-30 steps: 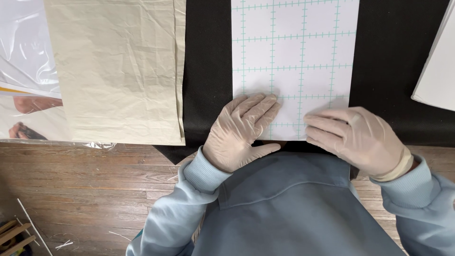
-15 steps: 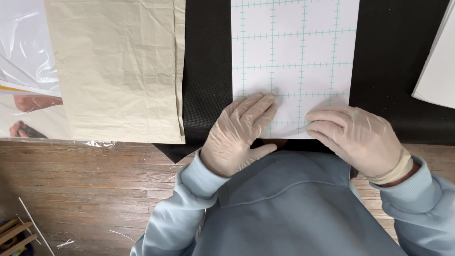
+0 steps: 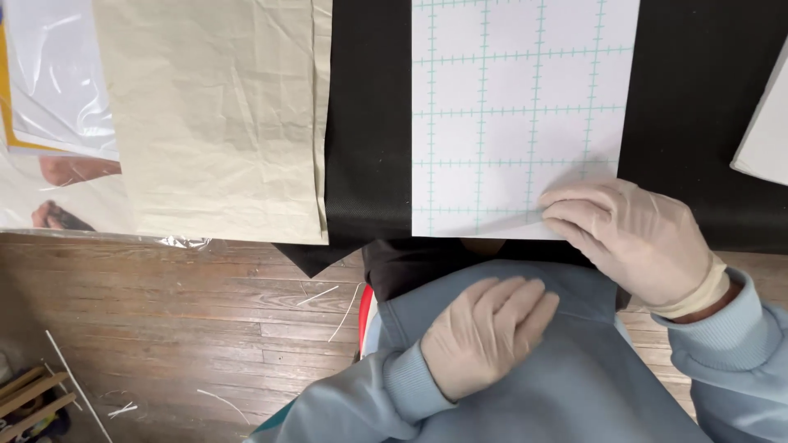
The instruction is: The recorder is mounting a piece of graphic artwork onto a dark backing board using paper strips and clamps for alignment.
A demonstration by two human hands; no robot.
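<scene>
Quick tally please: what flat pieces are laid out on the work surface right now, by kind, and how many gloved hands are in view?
White gridded sheet: 1
Beige fabric piece: 1
Black cloth: 1
Clear plastic sheet: 1
White board at the right edge: 1
Gloved hands: 2, left hand, right hand
Total: 7

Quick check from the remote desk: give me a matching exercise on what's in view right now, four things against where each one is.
Things:
1. left hand
2. right hand
3. beige cloth
4. grid sheet

Places:
A. on the black cloth, centre
B. left of the black cloth
C. pressing the grid sheet's near right corner
D. against the blue sweatshirt, off the table

Pairs: 1-D, 2-C, 3-B, 4-A
</scene>
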